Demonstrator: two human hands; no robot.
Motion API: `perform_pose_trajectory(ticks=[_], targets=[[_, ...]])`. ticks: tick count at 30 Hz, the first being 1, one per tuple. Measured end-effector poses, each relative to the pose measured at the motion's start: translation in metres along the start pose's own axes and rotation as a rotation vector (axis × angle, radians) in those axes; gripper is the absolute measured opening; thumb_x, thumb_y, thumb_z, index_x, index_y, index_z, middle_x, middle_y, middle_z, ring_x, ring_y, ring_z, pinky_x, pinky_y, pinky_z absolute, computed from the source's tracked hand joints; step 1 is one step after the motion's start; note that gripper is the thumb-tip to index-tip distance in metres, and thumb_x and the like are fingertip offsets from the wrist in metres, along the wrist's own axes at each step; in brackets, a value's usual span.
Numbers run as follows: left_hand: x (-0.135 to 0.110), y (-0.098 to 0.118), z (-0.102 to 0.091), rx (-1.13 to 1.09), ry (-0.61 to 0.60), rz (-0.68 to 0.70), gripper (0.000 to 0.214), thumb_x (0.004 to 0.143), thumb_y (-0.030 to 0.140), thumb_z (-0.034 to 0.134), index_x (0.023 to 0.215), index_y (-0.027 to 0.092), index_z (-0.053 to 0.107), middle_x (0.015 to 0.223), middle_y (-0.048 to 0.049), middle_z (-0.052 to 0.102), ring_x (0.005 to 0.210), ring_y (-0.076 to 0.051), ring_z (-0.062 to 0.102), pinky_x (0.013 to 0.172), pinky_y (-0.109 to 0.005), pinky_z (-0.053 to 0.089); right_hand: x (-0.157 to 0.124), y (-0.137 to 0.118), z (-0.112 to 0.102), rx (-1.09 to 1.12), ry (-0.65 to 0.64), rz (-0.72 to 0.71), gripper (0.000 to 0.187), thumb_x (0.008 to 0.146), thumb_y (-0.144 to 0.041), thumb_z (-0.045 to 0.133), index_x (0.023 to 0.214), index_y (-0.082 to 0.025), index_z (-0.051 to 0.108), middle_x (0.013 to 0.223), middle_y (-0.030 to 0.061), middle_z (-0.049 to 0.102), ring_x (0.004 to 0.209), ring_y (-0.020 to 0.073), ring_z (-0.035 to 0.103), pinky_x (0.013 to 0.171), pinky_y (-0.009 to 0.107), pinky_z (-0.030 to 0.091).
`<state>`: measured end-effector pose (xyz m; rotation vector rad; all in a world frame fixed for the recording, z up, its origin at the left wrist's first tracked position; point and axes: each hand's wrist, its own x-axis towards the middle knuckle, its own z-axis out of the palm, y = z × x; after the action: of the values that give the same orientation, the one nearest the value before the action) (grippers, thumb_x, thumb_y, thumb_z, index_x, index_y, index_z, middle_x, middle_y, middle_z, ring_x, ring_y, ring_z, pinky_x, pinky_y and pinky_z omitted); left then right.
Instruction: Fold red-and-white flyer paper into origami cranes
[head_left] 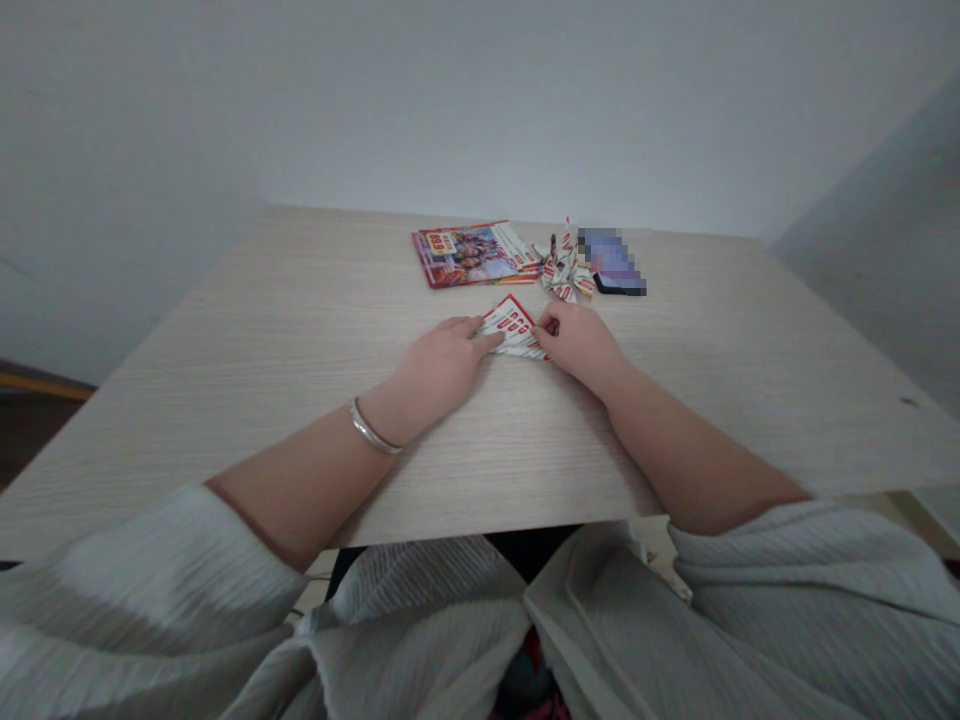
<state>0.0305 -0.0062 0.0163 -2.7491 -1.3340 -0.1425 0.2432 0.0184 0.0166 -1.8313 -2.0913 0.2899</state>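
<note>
A folded sheet of printed paper (513, 322), white with red print and a red edge, lies on the table between my hands. It has a triangular outline with its point facing away from me. My left hand (444, 362) rests flat on its left side, fingers stretched out over the paper. On the right edge, my right hand (576, 340) pinches the paper between thumb and curled fingers. Just beyond the right hand stands a folded paper shape (565, 268) with several pointed petals, made of similar printed paper.
A stack of colourful printed leaflets (469, 258) lies at the back, beyond the paper. Right of the folded shape lies a phone (619, 270), its screen blurred out. The pale wooden table (262, 330) meets a wall at its far edge.
</note>
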Motion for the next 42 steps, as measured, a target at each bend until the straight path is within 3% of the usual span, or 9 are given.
perform_pose_trajectory(ticks=[6,10,15,20,24,28,38,42], targets=[[-0.004,0.007,-0.002,-0.047,-0.028,0.084,0.054,0.11,0.028,0.037,0.153,0.0,0.053,0.158,-0.0259,0.053,0.15,-0.037,0.048,0.128,-0.051,0.037,0.001,0.003,0.001,0.01,-0.011,0.003,0.011,0.096,-0.022,0.063,0.089,-0.019,0.07,0.093,0.0074,0.078,0.081,0.0196,0.065,0.072,0.032,0.041],[-0.01,0.006,-0.001,-0.054,-0.126,0.096,0.066,0.11,0.04,0.041,0.165,0.005,0.036,0.17,-0.0291,0.034,0.159,-0.044,0.035,0.127,-0.06,0.033,0.002,0.004,0.001,0.019,-0.009,0.007,0.01,0.097,-0.021,0.062,0.091,-0.019,0.07,0.094,0.0072,0.077,0.082,0.0193,0.064,0.073,0.032,0.041],[-0.009,0.006,-0.007,-0.075,-0.273,0.066,0.066,0.11,0.041,0.038,0.169,0.011,0.029,0.177,-0.0246,0.017,0.165,-0.045,0.015,0.129,-0.064,0.025,0.003,0.008,0.005,0.052,-0.018,0.004,0.009,0.096,-0.022,0.063,0.097,-0.018,0.071,0.092,0.0066,0.076,0.08,0.0195,0.063,0.07,0.032,0.04],[-0.006,0.01,-0.021,-0.062,-0.417,0.053,0.069,0.111,0.04,0.035,0.172,0.012,0.018,0.18,-0.0171,0.007,0.166,-0.044,0.003,0.133,-0.06,0.016,0.003,0.013,0.008,0.114,0.061,-0.125,0.023,0.09,-0.019,0.068,0.113,-0.016,0.067,0.097,0.0058,0.073,0.079,0.0183,0.06,0.072,0.031,0.041],[-0.006,0.011,-0.021,-0.069,-0.397,0.043,0.069,0.111,0.039,0.034,0.172,0.01,0.02,0.179,-0.0177,0.007,0.166,-0.042,0.005,0.133,-0.059,0.017,0.002,0.01,0.005,0.154,-0.058,-0.202,0.022,0.083,-0.032,0.08,0.094,-0.018,0.068,0.088,0.0032,0.071,0.077,0.0169,0.058,0.07,0.029,0.04],[-0.008,0.008,-0.013,-0.077,-0.346,0.051,0.069,0.11,0.041,0.033,0.171,0.01,0.023,0.179,-0.0167,0.01,0.166,-0.044,0.008,0.132,-0.06,0.018,0.001,0.004,0.0,0.178,-0.17,-0.186,0.018,0.085,-0.035,0.077,0.08,-0.02,0.068,0.077,-0.0006,0.069,0.068,0.0138,0.054,0.065,0.028,0.036],[-0.009,0.004,-0.01,-0.087,-0.346,0.055,0.076,0.109,0.052,0.035,0.172,0.013,0.019,0.179,-0.0175,0.009,0.166,-0.045,0.006,0.131,-0.062,0.019,0.003,0.008,-0.011,0.045,-0.268,-0.035,0.022,0.084,-0.042,0.08,0.081,-0.021,0.073,0.077,-0.0011,0.072,0.067,0.0143,0.056,0.062,0.029,0.035],[-0.008,0.004,-0.009,-0.074,-0.34,0.069,0.071,0.11,0.051,0.038,0.173,0.023,0.021,0.18,-0.0173,0.006,0.165,-0.049,0.008,0.128,-0.066,0.021,0.004,0.013,-0.019,0.021,-0.323,-0.019,0.02,0.085,-0.04,0.079,0.084,-0.021,0.073,0.08,0.0006,0.074,0.07,0.0156,0.06,0.063,0.029,0.038]])
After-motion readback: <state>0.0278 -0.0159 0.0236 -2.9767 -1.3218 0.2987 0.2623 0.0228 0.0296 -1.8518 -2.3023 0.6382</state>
